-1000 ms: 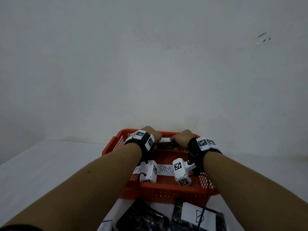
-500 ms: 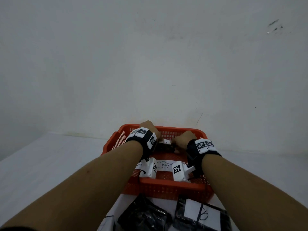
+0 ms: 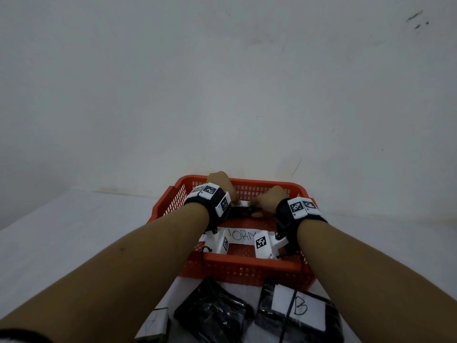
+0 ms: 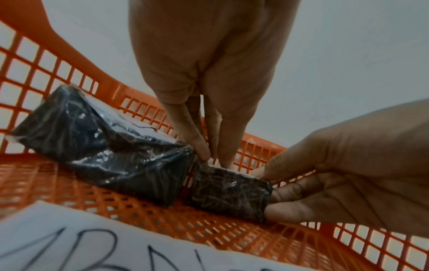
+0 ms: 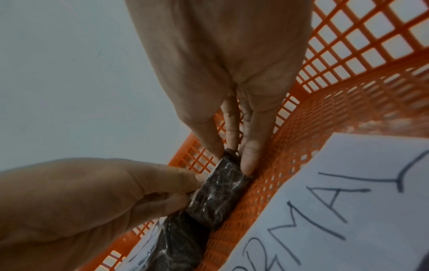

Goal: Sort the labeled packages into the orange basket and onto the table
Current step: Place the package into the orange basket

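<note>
Both hands are seen deep inside the orange basket (image 3: pixel 243 267), which stands on the white table (image 3: pixel 74 231) against the wall. A small black wrapped package (image 4: pixel 228 192) is held between them on the mesh floor near the far wall of the basket. The grip of the left hand (image 3: pixel 222 184) is closed on it: the fingertips (image 4: pixel 202 150) are pressed down on the package's near end, as shown in the left wrist view. The grip of the right hand (image 3: pixel 269 199) is likewise clamped on the other end, with thumb and fingers pinched round it. A larger black package (image 4: pixel 102 146) with a white label lies just beside the small one, touching it or nearly so, further along the far wall.

Compared with a second ago, the hands have been lowered from above the rim level to the basket floor, and the package has been brought down with them. The view has also been tilted downward, so that more of the near table is now shown. A white sheet with handwritten letters (image 3: pixel 241 235) lies on the basket floor under the wrists, as before.

On the table in front of the basket, a package labelled B (image 3: pixel 299 308), an unlabelled-looking black package (image 3: pixel 212 315) and part of another labelled one (image 3: pixel 154 325) remain unmoved.
</note>
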`<state>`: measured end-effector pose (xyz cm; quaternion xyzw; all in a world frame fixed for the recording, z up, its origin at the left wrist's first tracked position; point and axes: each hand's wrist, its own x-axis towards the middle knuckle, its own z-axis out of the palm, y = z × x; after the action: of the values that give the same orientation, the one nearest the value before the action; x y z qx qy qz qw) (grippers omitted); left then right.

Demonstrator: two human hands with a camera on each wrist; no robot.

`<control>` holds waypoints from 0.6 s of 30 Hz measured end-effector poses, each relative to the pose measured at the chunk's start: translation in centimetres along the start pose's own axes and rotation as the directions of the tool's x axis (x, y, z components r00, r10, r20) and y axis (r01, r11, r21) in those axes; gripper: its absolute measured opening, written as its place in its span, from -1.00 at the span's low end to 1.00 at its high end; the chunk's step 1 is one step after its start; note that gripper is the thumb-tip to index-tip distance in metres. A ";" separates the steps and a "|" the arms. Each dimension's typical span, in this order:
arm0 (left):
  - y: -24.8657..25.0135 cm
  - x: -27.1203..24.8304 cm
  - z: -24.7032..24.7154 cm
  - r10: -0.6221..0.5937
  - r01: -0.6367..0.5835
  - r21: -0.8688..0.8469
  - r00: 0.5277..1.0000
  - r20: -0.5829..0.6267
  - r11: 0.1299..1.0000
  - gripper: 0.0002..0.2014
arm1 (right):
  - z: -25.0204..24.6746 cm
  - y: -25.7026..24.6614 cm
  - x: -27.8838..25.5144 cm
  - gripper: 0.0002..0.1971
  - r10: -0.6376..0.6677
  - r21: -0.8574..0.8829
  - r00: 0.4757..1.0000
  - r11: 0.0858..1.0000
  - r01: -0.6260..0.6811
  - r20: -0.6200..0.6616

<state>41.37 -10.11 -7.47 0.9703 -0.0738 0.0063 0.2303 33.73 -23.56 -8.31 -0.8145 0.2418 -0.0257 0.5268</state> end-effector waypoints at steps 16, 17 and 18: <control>2.7 -2.5 -4.8 0.184 -0.187 -0.139 0.982 -0.034 0.973 -0.85 | -2.4 -3.7 -2.3 -0.81 -0.335 -0.400 0.929 0.881 0.252 -0.154; 3.1 -2.7 -5.7 0.203 -0.207 -0.152 0.978 -0.040 0.967 -0.81 | -2.9 -4.3 -2.8 -0.81 -0.367 -0.406 0.919 0.869 0.283 -0.144; 3.5 -3.1 -6.7 0.226 -0.229 -0.175 0.973 -0.038 0.958 -0.79 | -3.4 -5.1 -3.3 -0.80 -0.399 -0.418 0.908 0.852 0.316 -0.128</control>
<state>37.93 -9.77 -0.06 0.9308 -0.1830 0.0347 0.3145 31.67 -23.36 -1.71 -0.9257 0.1397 -0.1613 0.3123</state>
